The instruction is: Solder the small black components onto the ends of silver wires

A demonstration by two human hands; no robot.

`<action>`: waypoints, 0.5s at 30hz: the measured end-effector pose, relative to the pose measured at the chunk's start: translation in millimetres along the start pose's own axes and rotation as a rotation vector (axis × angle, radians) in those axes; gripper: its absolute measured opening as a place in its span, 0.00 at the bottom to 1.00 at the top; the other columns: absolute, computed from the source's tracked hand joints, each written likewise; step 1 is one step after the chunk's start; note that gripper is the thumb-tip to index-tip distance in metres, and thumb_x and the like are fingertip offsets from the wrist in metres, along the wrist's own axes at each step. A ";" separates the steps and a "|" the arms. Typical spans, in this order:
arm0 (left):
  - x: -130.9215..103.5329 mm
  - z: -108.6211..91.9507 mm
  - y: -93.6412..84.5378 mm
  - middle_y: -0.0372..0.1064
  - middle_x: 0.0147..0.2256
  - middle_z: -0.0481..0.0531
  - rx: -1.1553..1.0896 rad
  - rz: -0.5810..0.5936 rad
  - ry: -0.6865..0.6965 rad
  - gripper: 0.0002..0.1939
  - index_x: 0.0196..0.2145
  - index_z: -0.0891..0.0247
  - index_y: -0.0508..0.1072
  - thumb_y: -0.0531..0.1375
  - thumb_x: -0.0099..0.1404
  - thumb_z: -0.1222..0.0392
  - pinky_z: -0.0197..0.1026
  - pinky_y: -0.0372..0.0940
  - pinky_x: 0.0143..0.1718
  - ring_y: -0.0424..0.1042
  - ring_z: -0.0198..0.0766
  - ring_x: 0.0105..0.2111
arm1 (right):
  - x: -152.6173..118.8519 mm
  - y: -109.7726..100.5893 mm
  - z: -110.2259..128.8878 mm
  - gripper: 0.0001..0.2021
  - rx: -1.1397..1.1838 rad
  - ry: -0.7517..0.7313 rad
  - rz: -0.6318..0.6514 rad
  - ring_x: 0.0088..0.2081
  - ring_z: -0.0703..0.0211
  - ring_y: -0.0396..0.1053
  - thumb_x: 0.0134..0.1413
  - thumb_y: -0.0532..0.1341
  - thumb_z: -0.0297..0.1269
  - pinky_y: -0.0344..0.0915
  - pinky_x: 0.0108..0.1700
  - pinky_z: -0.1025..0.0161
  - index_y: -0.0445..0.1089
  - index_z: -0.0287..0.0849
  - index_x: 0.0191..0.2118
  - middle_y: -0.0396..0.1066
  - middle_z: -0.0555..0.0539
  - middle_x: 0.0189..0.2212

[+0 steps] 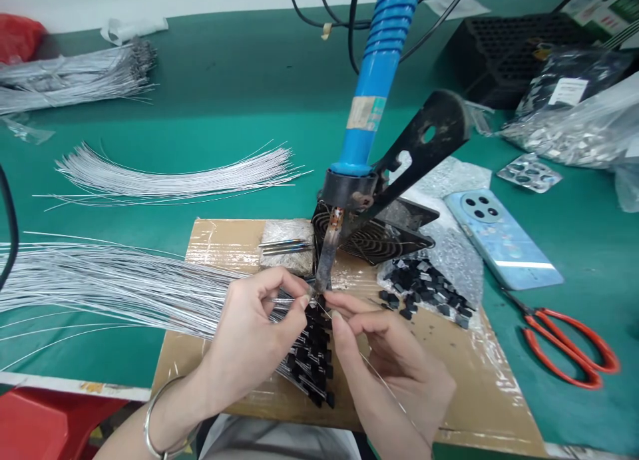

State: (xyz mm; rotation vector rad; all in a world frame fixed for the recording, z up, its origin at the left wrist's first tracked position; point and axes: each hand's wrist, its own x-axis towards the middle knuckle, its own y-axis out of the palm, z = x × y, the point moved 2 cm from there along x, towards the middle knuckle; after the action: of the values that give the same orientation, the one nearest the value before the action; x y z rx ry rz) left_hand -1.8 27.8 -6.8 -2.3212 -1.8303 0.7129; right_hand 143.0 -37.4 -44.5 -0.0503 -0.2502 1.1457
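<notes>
My left hand (pixel 259 333) pinches the end of a thin wire right beneath the soldering iron's tip; the small part at that end is partly hidden by my fingertips. My right hand (pixel 394 360) has thumb and forefinger closed on a thin strand of solder wire (pixel 387 387), which trails down across the palm. The blue-handled soldering iron (pixel 382 67) hangs tip-down in a black metal holder (pixel 424 147). Below my hands lie grey wires with black connectors (pixel 312 360) on their ends. A long bundle of grey wires (pixel 124 283) runs off to the left.
Cardboard (pixel 464 387) covers the green bench (pixel 224 74) under my hands. Loose black pieces (pixel 429 290) lie on bubble wrap, beside a blue phone (pixel 504 237) and red-handled scissors (pixel 574 347). A second wire bundle (pixel 184 180) lies behind; a black crate (pixel 504 54) stands back right.
</notes>
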 end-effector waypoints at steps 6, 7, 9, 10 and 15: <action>0.5 0.5 0.1 0.80 0.34 0.56 0.015 -0.008 -0.001 0.06 0.29 0.62 0.75 0.60 0.62 0.59 0.43 0.69 0.36 0.76 0.44 0.36 | -1.4 -0.2 0.0 0.08 0.007 0.000 -0.005 0.44 0.60 0.83 0.61 0.68 0.28 0.75 0.48 0.70 0.72 0.46 0.31 0.84 0.48 0.44; 0.5 0.7 0.0 0.80 0.34 0.56 0.017 -0.009 0.002 0.06 0.30 0.63 0.76 0.60 0.62 0.60 0.43 0.69 0.36 0.76 0.44 0.35 | -1.5 0.0 0.2 0.08 0.006 0.006 -0.004 0.44 0.60 0.82 0.61 0.68 0.28 0.75 0.48 0.69 0.72 0.46 0.31 0.84 0.48 0.44; 0.4 0.9 0.0 0.80 0.34 0.56 0.017 -0.011 0.008 0.06 0.30 0.63 0.76 0.60 0.62 0.60 0.42 0.69 0.35 0.76 0.43 0.35 | -1.5 0.3 0.8 0.08 0.002 0.007 -0.005 0.44 0.59 0.82 0.61 0.68 0.29 0.75 0.47 0.68 0.72 0.46 0.31 0.84 0.48 0.44; 0.4 0.9 0.0 0.80 0.34 0.56 0.016 -0.012 0.008 0.06 0.30 0.63 0.76 0.60 0.62 0.60 0.42 0.69 0.35 0.76 0.43 0.35 | -1.3 0.5 1.0 0.08 -0.001 0.006 -0.006 0.44 0.59 0.83 0.61 0.68 0.29 0.75 0.47 0.68 0.73 0.46 0.31 0.84 0.47 0.44; 0.5 0.0 -0.1 0.80 0.34 0.56 0.017 -0.015 0.000 0.06 0.29 0.63 0.75 0.60 0.61 0.60 0.42 0.68 0.35 0.76 0.44 0.36 | -0.5 1.3 3.9 0.08 0.000 0.024 -0.016 0.43 0.59 0.83 0.61 0.68 0.29 0.75 0.47 0.68 0.73 0.46 0.31 0.84 0.48 0.43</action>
State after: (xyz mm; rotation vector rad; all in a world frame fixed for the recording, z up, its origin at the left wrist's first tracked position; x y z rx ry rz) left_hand -1.8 28.3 -6.9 -2.2949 -1.8319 0.7229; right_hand 140.8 -37.7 -41.0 -0.0625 -0.2289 1.1285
